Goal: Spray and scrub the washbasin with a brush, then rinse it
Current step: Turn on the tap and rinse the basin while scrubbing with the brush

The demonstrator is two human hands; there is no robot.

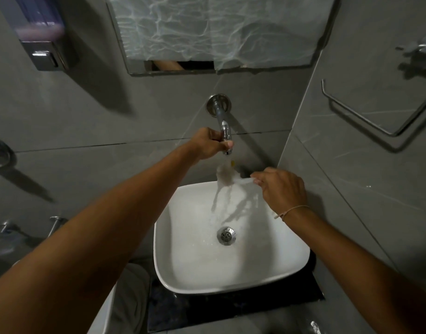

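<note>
A white square washbasin (188,273) sits on a dark counter, with a metal drain (226,235) in its middle. A chrome tap (221,114) juts from the grey wall above it, and water streams from its spout into the basin. My left hand (208,144) is closed around the tap's end. My right hand (282,189) holds a pale brush (229,175) by its handle, with the brush head under the running water over the basin's back edge.
A soap dispenser (44,42) hangs on the wall at upper left. A mirror covered with plastic film (216,30) is above the tap. A metal towel holder (366,116) is on the right wall. The dark counter (231,307) edges the basin.
</note>
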